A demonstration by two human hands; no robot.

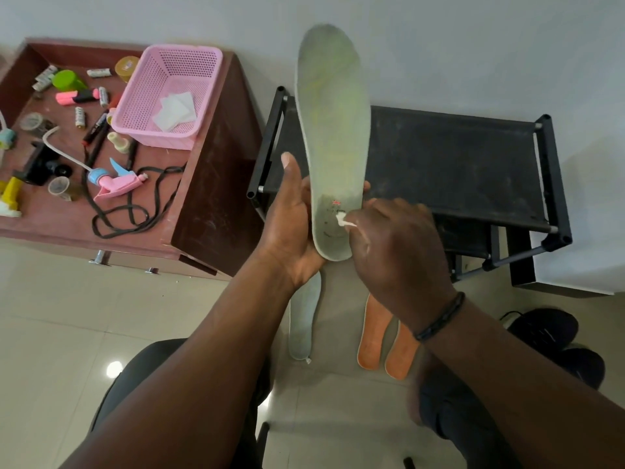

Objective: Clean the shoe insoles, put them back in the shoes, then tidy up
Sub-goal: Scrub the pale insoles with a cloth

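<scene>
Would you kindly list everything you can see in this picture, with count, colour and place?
held insole: 1, pale green, upright in the left hand
white wipe: 1, pinched against the held insole's heel
floor insoles: 3, one pale green, two orange, on the tiles
shoes: 2, black, on the floor at right
shoe rack: 1, black, by the wall
basket: 1, pink, on the brown desk, white wipes inside
spray head: 1, pink and blue, on the desk
hands: left hand grips the insole; right hand holds the wipe
</scene>
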